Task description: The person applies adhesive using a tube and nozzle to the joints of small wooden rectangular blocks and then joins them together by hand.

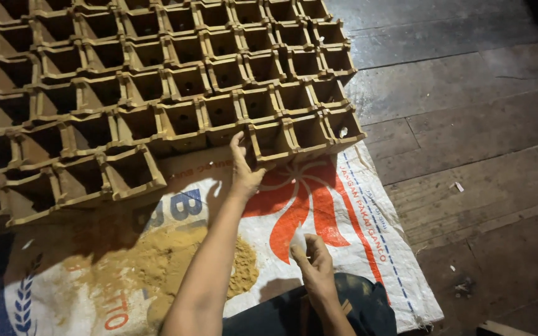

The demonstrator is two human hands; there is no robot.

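Several rows of square brown pots (157, 81) stand packed together on the floor, all empty. My left hand (244, 171) reaches forward to the pot at the front of the block (273, 138). Its fingers lie up the pot's left wall and the thumb sits under the near corner. My right hand (312, 261) hovers low over a white woven sack (368, 249), close to my knee. Its fingers are loosely curled and apart, with nothing in them.
The sack carries a red flower print and blue letters and lies flat under the pots' front edge. A heap of yellow-brown powder (169, 261) sits on it to the left of my arm. Dark wooden floor planks (468, 124) stretch to the right.
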